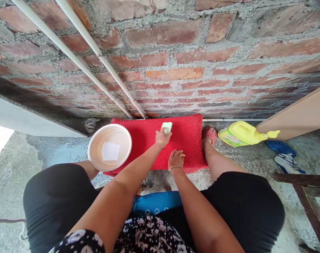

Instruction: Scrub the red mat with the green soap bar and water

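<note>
A red textured mat (186,144) is spread over a low, flat support in front of me, its edges hanging down. My left hand (163,137) grips a pale green block that looks like a bar of soap (166,126), held against the upper middle of the mat. Nearer to me, my right hand (176,160) rests on the mat with its fingers extended and nothing in them. At the mat's left end stands a pale round basin (93,149), with a white rectangular patch visible inside; whether that is a reflection I cannot tell.
A yellow jug (240,133) lies by the mat's right side, near blue and white slippers (283,156). Behind the mat rises a brick wall (175,73) with two white pipes (102,58). A dark wooden frame (304,196) stands at right; a crumpled cloth (90,124) lies at left.
</note>
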A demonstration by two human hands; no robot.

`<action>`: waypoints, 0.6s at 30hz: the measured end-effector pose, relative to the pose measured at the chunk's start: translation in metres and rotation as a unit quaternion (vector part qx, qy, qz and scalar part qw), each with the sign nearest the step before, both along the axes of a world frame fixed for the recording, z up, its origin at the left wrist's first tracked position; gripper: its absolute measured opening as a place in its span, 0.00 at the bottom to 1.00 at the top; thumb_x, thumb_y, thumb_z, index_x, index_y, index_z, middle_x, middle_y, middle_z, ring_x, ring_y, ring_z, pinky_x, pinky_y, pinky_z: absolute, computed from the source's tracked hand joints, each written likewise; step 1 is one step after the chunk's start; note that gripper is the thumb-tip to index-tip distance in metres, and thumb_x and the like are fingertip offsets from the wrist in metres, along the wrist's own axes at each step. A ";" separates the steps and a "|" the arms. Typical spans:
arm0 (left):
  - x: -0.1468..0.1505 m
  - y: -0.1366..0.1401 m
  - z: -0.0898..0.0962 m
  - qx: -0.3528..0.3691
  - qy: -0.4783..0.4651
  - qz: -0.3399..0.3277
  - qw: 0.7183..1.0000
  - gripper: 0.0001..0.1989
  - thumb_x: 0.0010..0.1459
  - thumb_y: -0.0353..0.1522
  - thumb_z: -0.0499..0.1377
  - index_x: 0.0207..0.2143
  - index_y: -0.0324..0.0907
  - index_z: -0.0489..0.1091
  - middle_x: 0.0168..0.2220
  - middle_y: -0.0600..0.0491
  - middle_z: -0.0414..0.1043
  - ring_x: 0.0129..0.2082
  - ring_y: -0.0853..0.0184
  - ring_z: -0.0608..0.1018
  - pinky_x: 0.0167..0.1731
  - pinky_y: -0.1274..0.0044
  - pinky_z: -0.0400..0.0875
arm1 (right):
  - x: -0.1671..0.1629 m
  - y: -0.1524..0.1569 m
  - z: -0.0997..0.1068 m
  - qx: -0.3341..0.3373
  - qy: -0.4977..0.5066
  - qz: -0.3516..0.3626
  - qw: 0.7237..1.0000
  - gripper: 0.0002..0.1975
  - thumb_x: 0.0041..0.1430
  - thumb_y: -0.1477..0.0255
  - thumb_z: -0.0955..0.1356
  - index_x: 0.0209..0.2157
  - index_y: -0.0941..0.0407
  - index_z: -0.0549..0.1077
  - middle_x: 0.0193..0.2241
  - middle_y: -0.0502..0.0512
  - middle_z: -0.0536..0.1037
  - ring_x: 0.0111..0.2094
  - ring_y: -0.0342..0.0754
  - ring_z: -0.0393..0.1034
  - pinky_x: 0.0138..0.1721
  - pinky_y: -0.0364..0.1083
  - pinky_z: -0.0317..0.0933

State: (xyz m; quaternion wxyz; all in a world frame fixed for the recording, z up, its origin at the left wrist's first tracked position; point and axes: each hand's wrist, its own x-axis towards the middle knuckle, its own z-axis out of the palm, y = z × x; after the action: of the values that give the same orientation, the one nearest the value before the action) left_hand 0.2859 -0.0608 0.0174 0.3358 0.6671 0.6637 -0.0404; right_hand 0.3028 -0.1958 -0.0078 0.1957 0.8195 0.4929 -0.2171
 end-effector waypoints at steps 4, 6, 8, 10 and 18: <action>-0.005 0.035 0.004 -0.006 0.052 0.184 0.982 0.29 0.58 0.47 0.49 0.59 0.46 0.54 0.51 0.40 0.60 0.44 0.57 0.74 0.41 0.67 0.68 | 0.000 0.000 -0.004 0.007 0.013 -0.004 1.000 0.27 0.61 0.80 0.52 0.62 0.71 0.53 0.57 0.88 0.53 0.54 0.67 0.60 0.42 0.58 0.60; 0.003 0.031 0.003 -0.010 0.049 0.172 0.984 0.29 0.57 0.46 0.50 0.58 0.46 0.55 0.51 0.40 0.60 0.43 0.57 0.74 0.41 0.67 0.68 | 0.000 0.000 -0.006 0.009 0.016 -0.005 1.000 0.27 0.61 0.80 0.52 0.61 0.71 0.53 0.57 0.89 0.53 0.53 0.67 0.60 0.41 0.59 0.60; 0.016 0.014 -0.001 -0.009 0.014 0.061 0.998 0.28 0.54 0.45 0.54 0.57 0.49 0.58 0.51 0.44 0.60 0.44 0.59 0.73 0.43 0.69 0.67 | 0.000 0.000 -0.006 0.008 0.011 -0.003 1.000 0.27 0.61 0.79 0.53 0.61 0.71 0.53 0.57 0.88 0.53 0.53 0.68 0.61 0.41 0.59 0.60; 0.026 -0.004 -0.004 -0.016 -0.044 -0.120 0.992 0.29 0.50 0.44 0.59 0.55 0.51 0.61 0.51 0.48 0.61 0.45 0.60 0.72 0.46 0.70 0.65 | 0.000 -0.001 -0.005 0.005 0.004 0.003 1.000 0.28 0.60 0.77 0.55 0.61 0.71 0.53 0.57 0.88 0.54 0.53 0.68 0.60 0.42 0.59 0.59; 0.000 0.036 0.003 0.025 0.000 0.153 0.988 0.28 0.57 0.47 0.50 0.59 0.50 0.55 0.52 0.44 0.60 0.43 0.60 0.74 0.43 0.69 0.66 | 0.001 -0.004 -0.007 0.003 0.000 0.018 1.000 0.34 0.56 0.72 0.63 0.62 0.70 0.52 0.57 0.87 0.53 0.53 0.69 0.59 0.43 0.60 0.59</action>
State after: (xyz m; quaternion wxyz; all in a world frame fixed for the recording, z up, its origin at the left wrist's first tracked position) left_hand 0.2855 -0.0249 0.0202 0.3210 0.5661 0.7587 0.0281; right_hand 0.3034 -0.1998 -0.0145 0.1976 0.8109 0.5084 -0.2121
